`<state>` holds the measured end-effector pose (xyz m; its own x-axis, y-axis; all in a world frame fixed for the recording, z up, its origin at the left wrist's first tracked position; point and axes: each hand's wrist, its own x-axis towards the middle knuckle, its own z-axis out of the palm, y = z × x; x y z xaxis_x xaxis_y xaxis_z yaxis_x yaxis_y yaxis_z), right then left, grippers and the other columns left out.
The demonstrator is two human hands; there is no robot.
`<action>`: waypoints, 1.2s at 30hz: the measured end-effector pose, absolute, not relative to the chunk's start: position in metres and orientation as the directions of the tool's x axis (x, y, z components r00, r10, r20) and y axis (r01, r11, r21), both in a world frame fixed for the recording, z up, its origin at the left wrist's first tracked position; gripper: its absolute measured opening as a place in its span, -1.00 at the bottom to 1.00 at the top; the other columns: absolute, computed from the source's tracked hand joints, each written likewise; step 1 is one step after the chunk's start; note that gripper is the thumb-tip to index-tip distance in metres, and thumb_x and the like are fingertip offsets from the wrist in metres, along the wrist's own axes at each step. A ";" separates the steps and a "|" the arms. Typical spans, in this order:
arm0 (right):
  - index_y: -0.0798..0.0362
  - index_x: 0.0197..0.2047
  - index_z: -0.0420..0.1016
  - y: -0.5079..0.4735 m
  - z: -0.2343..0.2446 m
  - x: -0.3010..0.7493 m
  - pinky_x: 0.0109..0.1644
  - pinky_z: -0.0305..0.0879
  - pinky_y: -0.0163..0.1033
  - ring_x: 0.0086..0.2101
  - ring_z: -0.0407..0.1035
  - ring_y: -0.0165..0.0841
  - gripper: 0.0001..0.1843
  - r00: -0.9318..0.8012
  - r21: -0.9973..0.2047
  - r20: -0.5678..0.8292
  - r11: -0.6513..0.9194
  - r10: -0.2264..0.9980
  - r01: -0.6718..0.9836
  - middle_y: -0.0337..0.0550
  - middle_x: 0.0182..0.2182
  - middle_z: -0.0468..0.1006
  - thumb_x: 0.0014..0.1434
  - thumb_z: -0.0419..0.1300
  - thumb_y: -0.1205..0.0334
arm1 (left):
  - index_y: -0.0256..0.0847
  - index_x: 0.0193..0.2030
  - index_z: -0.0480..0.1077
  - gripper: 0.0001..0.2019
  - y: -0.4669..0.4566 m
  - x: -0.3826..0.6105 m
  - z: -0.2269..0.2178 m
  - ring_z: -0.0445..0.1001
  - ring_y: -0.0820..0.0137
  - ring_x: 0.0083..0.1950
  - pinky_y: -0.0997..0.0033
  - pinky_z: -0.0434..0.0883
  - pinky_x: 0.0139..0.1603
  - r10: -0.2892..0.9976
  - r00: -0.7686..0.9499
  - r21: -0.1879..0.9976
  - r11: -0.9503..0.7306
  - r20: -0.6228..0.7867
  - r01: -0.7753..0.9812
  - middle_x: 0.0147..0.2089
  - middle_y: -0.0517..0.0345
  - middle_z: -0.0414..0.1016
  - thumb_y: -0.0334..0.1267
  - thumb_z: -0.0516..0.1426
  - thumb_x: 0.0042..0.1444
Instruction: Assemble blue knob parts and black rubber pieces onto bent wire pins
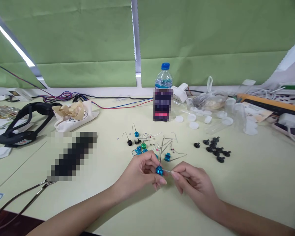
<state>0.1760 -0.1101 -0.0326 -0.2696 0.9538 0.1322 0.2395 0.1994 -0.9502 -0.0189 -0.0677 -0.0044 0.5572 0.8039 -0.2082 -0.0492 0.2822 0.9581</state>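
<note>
Just right of centre, my left hand (144,170) pinches a shiny blue metal knob-like part (159,170) between thumb and fingers. A thin metal wire (161,152) rises from its top. My right hand (195,183) is closed on a thin metal rod (166,170), like a hex key, whose far end meets the knob's right side; the exact contact is too small to see. Beyond my hands lie a blue spool-shaped part (167,157), a green knob with a wire (143,145), a black one (129,142) and another blue one (136,134).
Bent metal rods (172,137) and tiny screws lie around the parts. Several black thumbscrew-like pieces (215,149) are at right. A bottle (165,77), white caps (193,125) and clear tubes (239,114) stand or lie behind. At left are a black headset (27,134), cloth pouch (76,118) and blurred strapped object (72,157).
</note>
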 end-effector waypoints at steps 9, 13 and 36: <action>0.06 -0.39 0.30 -0.110 -0.031 0.173 -0.54 -0.01 -0.35 -0.63 0.07 -0.51 -0.71 -0.288 -0.978 -0.018 0.044 0.957 0.206 -0.39 -0.69 0.23 0.31 0.00 0.10 | -0.28 -0.39 0.36 -0.85 -0.070 -0.022 -0.001 0.48 0.45 -0.44 0.43 0.42 -0.32 0.817 0.548 0.973 0.230 -0.181 -0.022 -0.48 0.19 0.47 -0.29 0.26 0.01; 0.03 -0.39 0.31 -0.110 -0.030 0.179 -0.54 0.03 -0.34 -0.63 0.10 -0.50 -0.76 -0.338 -0.834 0.206 0.346 0.918 0.431 -0.36 -0.67 0.27 0.32 -0.02 0.23 | -0.30 -0.38 0.43 -0.84 -0.070 -0.025 -0.001 0.49 0.46 -0.46 0.46 0.40 -0.31 0.790 0.576 0.972 0.230 -0.210 0.040 -0.49 0.18 0.47 -0.24 0.25 0.04; 0.08 -0.45 0.27 -0.098 -0.007 0.179 -0.55 -0.19 -0.39 -0.64 -0.15 -0.57 -0.63 -0.624 -0.794 -0.345 -0.573 0.701 -0.204 -0.40 -0.64 0.13 0.24 0.07 -0.02 | -0.40 -0.02 0.42 -0.70 -0.080 -0.042 -0.006 0.44 0.24 0.06 0.33 0.33 0.06 0.443 0.758 0.284 -0.895 0.478 0.344 -0.06 -0.21 0.53 -0.59 -0.01 0.17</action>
<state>0.1790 -0.0979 -0.0069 -0.6237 0.7013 -0.3452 -0.2044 -0.5726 -0.7940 -0.0415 -0.0796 -0.0057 0.7584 0.4425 0.4785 0.3435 -0.8953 0.2835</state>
